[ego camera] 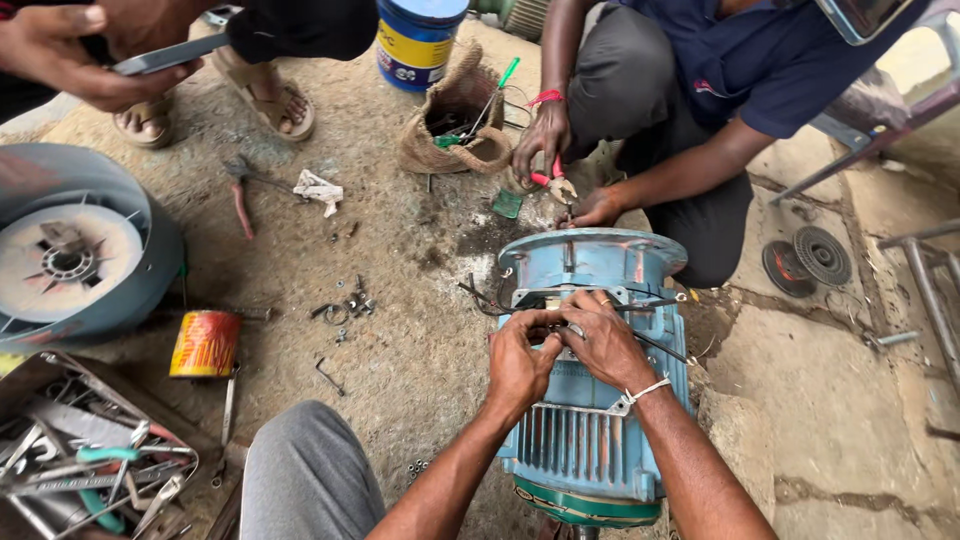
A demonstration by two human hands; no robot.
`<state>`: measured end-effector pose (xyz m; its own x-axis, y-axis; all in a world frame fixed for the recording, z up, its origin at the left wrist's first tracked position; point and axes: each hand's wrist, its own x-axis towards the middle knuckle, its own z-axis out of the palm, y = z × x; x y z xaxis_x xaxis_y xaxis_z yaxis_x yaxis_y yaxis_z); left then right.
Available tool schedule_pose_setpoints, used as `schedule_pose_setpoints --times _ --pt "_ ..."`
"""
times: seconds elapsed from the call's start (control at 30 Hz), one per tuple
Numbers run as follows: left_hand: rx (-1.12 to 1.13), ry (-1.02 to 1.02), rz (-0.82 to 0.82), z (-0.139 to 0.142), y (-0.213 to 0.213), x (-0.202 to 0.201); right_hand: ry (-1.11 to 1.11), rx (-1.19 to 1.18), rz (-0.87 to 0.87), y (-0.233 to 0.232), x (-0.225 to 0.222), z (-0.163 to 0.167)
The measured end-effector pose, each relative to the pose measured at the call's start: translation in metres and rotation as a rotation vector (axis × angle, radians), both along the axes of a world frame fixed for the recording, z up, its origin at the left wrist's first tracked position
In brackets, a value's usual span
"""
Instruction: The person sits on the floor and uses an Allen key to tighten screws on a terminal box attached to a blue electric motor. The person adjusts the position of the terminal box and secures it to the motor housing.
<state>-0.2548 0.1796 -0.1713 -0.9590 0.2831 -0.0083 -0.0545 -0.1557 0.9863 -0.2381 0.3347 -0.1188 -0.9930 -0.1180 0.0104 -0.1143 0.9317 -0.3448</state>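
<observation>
A blue finned electric motor (585,450) stands on the dirt floor in front of me. Both my hands rest on its top, at the terminal opening. My left hand (520,358) and my right hand (600,340) pinch something small between their fingertips, among black wires (490,300) that come out of the housing. What they pinch is too small to name. Across the motor a squatting person in dark blue holds red-handled pliers (552,182) at the motor's far rim.
A blue fan cover (150,265) lies at left, a red tin (205,343) beside it, an open toolbox (85,460) at lower left. Loose bolts (350,305), red pliers (242,205), a woven tool bag (455,120), a blue bucket (415,40) and grinding discs (808,260) lie around. Another person stands at upper left.
</observation>
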Motion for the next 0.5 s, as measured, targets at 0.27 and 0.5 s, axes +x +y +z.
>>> schedule_pose_setpoints --times 0.27,0.5 --pt "-0.071 0.090 0.016 0.007 -0.002 0.002 -0.103 0.030 -0.065 0.003 0.002 -0.001" --pt "-0.165 -0.079 0.077 0.019 -0.004 0.007 -0.018 0.055 -0.033 -0.015 0.001 0.019"
